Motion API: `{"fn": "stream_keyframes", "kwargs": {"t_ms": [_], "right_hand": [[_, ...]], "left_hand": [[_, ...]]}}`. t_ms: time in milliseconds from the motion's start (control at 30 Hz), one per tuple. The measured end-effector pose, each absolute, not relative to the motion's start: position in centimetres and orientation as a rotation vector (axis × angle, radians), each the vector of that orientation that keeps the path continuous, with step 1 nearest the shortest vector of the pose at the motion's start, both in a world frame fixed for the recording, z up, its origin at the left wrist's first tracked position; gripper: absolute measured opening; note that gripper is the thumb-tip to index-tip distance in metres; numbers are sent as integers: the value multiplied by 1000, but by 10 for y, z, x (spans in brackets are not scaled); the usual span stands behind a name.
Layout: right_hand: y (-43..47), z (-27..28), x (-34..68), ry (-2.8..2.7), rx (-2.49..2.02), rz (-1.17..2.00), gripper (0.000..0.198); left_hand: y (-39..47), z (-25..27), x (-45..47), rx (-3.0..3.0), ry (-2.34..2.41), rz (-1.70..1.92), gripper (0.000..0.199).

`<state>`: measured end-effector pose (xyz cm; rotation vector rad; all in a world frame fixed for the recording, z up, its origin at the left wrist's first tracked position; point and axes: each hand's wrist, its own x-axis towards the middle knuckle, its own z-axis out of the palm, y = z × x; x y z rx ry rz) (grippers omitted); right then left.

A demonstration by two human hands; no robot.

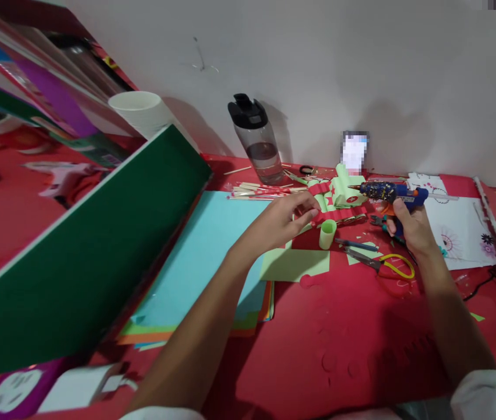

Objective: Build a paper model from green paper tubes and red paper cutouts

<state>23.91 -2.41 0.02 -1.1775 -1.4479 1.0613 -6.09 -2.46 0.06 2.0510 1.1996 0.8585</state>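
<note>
My right hand [411,224] grips a blue glue gun [390,191] speckled with gold, its nozzle pointing left at a paper model. That model [348,192] is built from light green rolled and folded paper with red strips and stars. My left hand [289,219] is at the model's left side, fingers loosely bent and apart with nothing visible in them; whether the fingertips touch it I cannot tell. Just below stands a small green paper tube [327,234]. Nearby lie a dark pen [357,244] and yellow-handled scissors [379,265]. Pliers [378,221] lie partly hidden behind my right hand.
A water bottle [259,143] stands by the wall, and a lit phone [355,151] leans there. Coloured sheets [213,251] lie under my left forearm. A green board [86,256] rises at left, beside paper cups [136,111] and a pink glue gun [62,181]. Thin sticks [252,191] lie behind.
</note>
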Motion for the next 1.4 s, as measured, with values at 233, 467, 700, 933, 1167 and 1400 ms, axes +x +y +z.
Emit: {"fn": "stream_keyframes", "kwargs": {"t_ms": [233,467,700,933,1167,1400], "right_hand": [[-26,2,238,-1436,-1181,1067,53],[-25,5,244,-1511,-1201,1114,52],[-28,17,258,-1807,-1397,1027,54],[-31,21,256,-1922,-1401,954,44],[-31,20,251,-1960,-1432,949,39],[-31,20,250,-1974,-1426,964,40]], "left_hand": [[-24,-2,-63,2020,1187,838,21],[-25,-1,-63,2009,1149,848,17],[-28,8,-61,1954,1146,827,22],[-29,10,-74,2083,1013,704,22],[-31,14,-75,2196,959,654,30],[-31,11,-72,2206,951,653,29]]}}
